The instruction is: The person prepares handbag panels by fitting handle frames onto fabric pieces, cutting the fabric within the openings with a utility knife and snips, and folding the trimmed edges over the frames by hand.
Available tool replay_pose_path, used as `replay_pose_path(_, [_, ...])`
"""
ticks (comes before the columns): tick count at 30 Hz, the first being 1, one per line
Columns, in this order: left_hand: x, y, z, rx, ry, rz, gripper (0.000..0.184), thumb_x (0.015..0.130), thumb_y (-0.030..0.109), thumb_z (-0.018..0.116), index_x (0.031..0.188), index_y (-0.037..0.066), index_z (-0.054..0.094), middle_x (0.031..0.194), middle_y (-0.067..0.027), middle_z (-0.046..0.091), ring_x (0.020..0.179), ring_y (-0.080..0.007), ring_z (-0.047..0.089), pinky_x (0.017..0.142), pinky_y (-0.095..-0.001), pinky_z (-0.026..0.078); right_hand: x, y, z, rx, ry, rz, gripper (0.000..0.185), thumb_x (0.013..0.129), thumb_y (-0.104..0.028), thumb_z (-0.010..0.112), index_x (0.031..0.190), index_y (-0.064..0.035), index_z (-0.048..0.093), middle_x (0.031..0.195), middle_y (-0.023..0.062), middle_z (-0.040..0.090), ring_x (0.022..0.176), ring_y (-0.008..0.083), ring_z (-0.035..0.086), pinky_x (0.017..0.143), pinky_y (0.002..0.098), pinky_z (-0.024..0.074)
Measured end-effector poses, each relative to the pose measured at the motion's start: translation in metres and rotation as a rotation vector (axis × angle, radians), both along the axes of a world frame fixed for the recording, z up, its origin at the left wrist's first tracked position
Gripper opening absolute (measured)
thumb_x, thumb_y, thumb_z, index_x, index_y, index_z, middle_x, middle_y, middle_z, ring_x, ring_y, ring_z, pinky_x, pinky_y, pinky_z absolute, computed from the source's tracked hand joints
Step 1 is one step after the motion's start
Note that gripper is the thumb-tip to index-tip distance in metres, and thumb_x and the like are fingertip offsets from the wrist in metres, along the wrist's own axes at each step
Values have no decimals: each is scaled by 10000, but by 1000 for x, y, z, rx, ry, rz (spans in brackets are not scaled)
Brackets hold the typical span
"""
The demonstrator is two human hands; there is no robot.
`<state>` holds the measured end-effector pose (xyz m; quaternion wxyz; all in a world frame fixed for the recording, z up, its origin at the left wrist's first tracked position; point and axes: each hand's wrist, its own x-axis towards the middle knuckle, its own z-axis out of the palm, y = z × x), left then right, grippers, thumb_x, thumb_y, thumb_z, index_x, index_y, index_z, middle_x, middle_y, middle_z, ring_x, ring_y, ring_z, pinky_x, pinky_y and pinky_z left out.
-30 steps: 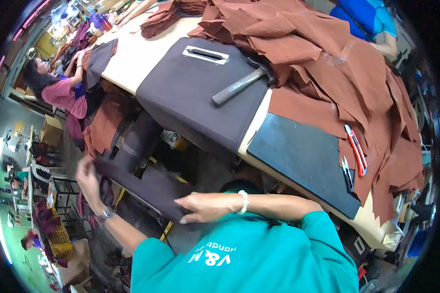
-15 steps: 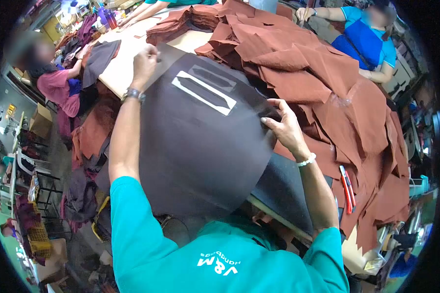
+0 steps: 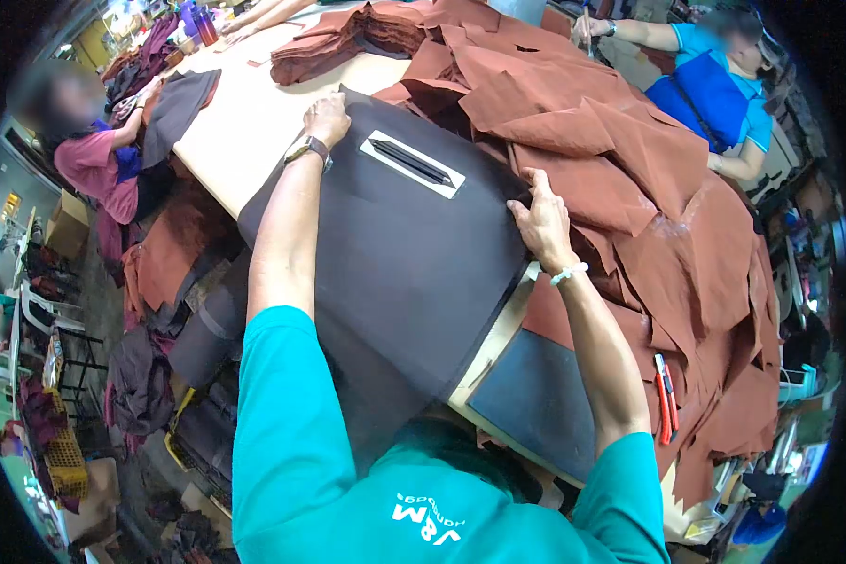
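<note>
A large dark grey-brown sheet of leather or fabric lies over the table in front of me, its near edge hanging toward my body. Near its far side is a pale rectangular opening with a dark narrow strip along its middle. My left hand is closed on the sheet's far left corner. At the right edge, my right hand grips the sheet between thumb and fingers; the exact pinch is partly hidden.
Reddish-brown pieces are heaped on the right, with a folded stack at the back. A red cutter knife and dark board lie near my right arm. Co-workers stand left and right of the pale table.
The sheet has settled flatter onto the table and moved slightly right at its far end. My left hand has moved right with it, and more of the dark board and table edge shows.
</note>
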<state>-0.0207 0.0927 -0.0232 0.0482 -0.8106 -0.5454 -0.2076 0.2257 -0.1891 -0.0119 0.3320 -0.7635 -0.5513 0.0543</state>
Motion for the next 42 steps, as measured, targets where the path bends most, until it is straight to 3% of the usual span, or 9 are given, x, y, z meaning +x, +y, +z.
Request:
replay_pose_path(7, [0, -3, -5, -80, 34, 22, 388, 772, 62, 474, 1136, 101, 602, 1074, -163, 623, 985, -332, 603, 875, -432, 467, -4, 3, 5, -67, -47, -34, 511, 773, -141, 661, 1217, -88, 414, 879, 252, 637, 870, 440, 604, 757, 501, 465])
replay_pose_path(16, [-5, 4, -16, -100, 18, 28, 369, 769, 36, 466, 1095, 96, 628, 1094, -149, 614, 1000, -311, 597, 885, -401, 464, -6, 7, 2, -79, -72, -62, 522, 767, -174, 679, 1206, -87, 410, 878, 256, 637, 861, 443, 607, 747, 504, 468])
replay_pose_path(19, [-5, 8, -16, -160, -16, 28, 329, 807, 103, 501, 1117, 94, 611, 1154, -162, 579, 1066, -318, 556, 903, -434, 442, -6, 9, 3, -110, -75, -80, 526, 766, -180, 683, 1204, -84, 407, 879, 256, 636, 857, 445, 607, 746, 507, 469])
replay_pose_path(22, [5, -14, -25, 319, -87, 11, 362, 847, 234, 540, 1179, 90, 564, 1224, -172, 525, 1134, -340, 496, 934, -474, 401, -5, 8, -1, -68, -108, -57, 511, 775, -189, 677, 1196, -80, 409, 878, 265, 633, 852, 451, 604, 742, 513, 467])
replay_pose_path(25, [26, -65, -15, 187, -121, -97, 535, 880, 428, 493, 1289, 84, 472, 1325, -178, 445, 1233, -332, 402, 997, -502, 329, -1, 5, -3, 36, -101, -30, 498, 789, -231, 666, 1188, -77, 411, 872, 274, 629, 850, 465, 595, 739, 513, 465])
replay_pose_path(29, [44, -118, -33, -96, -106, -212, 714, 836, 626, 426, 1332, 113, 441, 1424, -211, 302, 1318, -435, 227, 1030, -627, 183, 19, -9, 4, 21, -8, 74, 337, 858, -112, 408, 1189, -55, 399, 884, 329, 591, 861, 495, 557, 782, 541, 431])
replay_pose_path(34, [56, -125, -30, -167, -11, -156, 751, 810, 634, 441, 1342, 104, 428, 1441, -216, 276, 1352, -437, 146, 1036, -655, 92, 19, -36, 13, -342, -149, 207, 762, 706, -118, 552, 1392, -85, 224, 998, 313, 588, 923, 448, 583, 840, 482, 457])
replay_pose_path(35, [59, -125, -27, -199, 15, -126, 740, 812, 618, 445, 1343, 102, 427, 1444, -216, 270, 1355, -439, 137, 1035, -659, 84, 22, -36, -5, -158, -204, 283, 814, 672, -36, 533, 1412, -72, 196, 1102, 310, 552, 970, 454, 561, 886, 476, 435])
replay_pose_path(42, [82, -139, -42, -134, -142, -18, 843, 805, 594, 478, 1356, -30, 347, 1467, -202, 226, 1376, -404, 90, 1027, -672, 57, 9, -36, 7, -385, -225, 76, 817, 668, 47, 505, 1415, -125, 223, 1050, 302, 567, 894, 416, 595, 775, 481, 474])
